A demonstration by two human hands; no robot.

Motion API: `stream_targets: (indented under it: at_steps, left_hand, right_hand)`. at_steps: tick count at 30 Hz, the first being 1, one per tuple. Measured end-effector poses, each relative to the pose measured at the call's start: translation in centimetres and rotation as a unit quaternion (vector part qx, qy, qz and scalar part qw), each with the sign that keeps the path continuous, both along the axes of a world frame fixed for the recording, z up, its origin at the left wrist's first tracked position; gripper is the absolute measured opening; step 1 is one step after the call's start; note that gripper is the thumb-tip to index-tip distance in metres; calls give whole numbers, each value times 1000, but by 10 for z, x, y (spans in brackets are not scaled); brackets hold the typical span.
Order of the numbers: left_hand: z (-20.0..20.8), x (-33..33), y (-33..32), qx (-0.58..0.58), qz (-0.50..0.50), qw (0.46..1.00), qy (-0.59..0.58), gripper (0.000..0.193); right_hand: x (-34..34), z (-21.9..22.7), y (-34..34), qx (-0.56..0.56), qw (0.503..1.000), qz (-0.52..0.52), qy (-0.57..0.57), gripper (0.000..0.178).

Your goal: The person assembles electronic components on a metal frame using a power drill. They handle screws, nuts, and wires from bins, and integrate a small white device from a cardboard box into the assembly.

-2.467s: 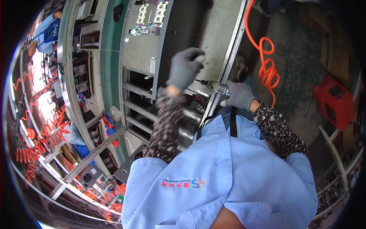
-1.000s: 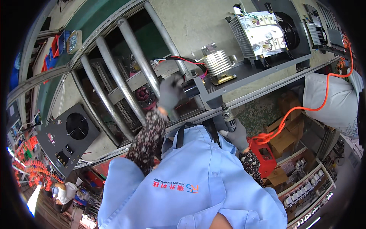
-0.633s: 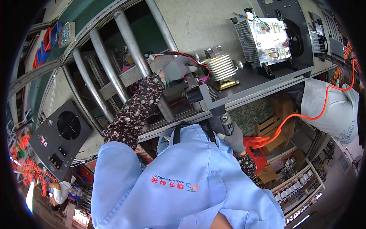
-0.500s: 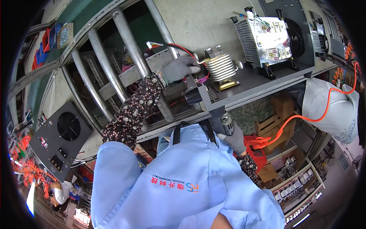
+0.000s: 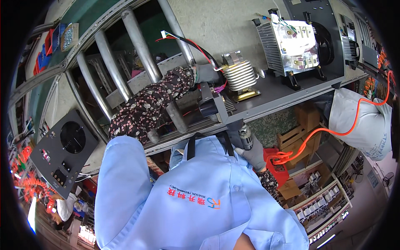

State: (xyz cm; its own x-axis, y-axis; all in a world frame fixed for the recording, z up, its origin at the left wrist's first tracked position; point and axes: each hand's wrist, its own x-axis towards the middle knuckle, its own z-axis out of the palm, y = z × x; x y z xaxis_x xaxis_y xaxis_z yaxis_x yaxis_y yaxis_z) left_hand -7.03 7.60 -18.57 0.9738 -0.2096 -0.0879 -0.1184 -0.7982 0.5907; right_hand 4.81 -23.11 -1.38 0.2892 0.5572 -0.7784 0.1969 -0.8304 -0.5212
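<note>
My left hand, in a grey glove, reaches past the end of a dark metal chassis to the left side of a coil unit with thick pale windings. Its fingers are mostly hidden by that unit and the wires. Red and black wires with a white connector rise over this hand. Below the chassis's front edge, my gloved right hand is closed round a power screwdriver with a metal collar. A black cylindrical part sits at the chassis's left end.
A finned heat sink assembly and a black fan stand on the chassis. Metal rollers lie left. An orange hose loops at right above a red bin. A dark panel leans at lower left.
My left hand has moved right, farther behind the wires and against the coil unit, its forearm following. The wires' connector end has shifted up. My right hand stays nearly in place.
</note>
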Motion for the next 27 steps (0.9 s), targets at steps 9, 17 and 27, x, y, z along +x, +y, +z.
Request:
stream_targets:
  at_steps: [9,17,27]
  left_hand:
    - [-40,-2,-5,-17,-5,997,-80,16]
    - [-48,5,-2,-163,37,982,-90,19]
    - [-25,8,3,-138,36,989,26,21]
  right_hand:
    - [1,-11,-10,23,999,18,-20,71]
    - [-3,-6,-3,1,1000,1,-24,67]
    - [-5,-9,-8,33,999,-9,-18,65]
